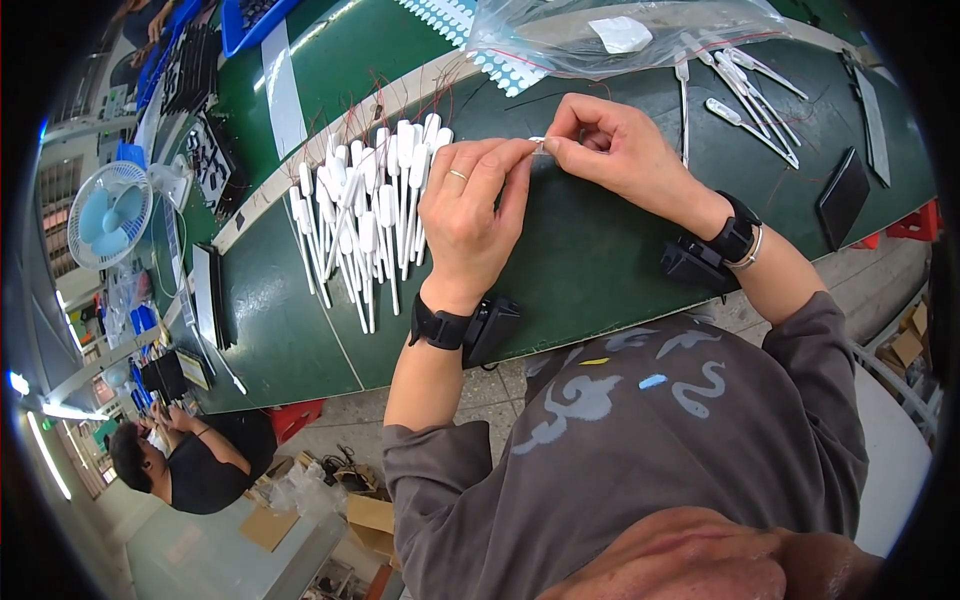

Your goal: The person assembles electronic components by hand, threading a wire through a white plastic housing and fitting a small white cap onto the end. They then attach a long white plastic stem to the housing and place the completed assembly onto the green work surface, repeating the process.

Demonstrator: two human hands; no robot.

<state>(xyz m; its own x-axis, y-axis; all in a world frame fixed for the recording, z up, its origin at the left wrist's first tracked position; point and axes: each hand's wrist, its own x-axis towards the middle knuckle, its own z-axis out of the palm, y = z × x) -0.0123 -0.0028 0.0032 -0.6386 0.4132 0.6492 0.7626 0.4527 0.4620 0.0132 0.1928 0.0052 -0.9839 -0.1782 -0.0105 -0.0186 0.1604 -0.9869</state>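
My left hand (474,205) and my right hand (628,152) meet fingertip to fingertip above the green table. Between their pinched fingers is a small white piece (538,146), mostly covered, so its kind cannot be told. Just left of my left hand lies a pile of white plastic sticks (368,232) with wide rounded heads, and thin red wires come out past the heads. Beyond my right hand, several more white sticks (740,120) lie loosely spread, some showing a hollow in the head. A single white stick (684,110) lies nearest that hand.
A clear plastic bag (560,40) with a white lump rests at the back, over a sheet of pale blue dots (510,75). A dark flat box (844,198) lies at the right. A fan (112,214) and another seated person (200,455) are at the left.
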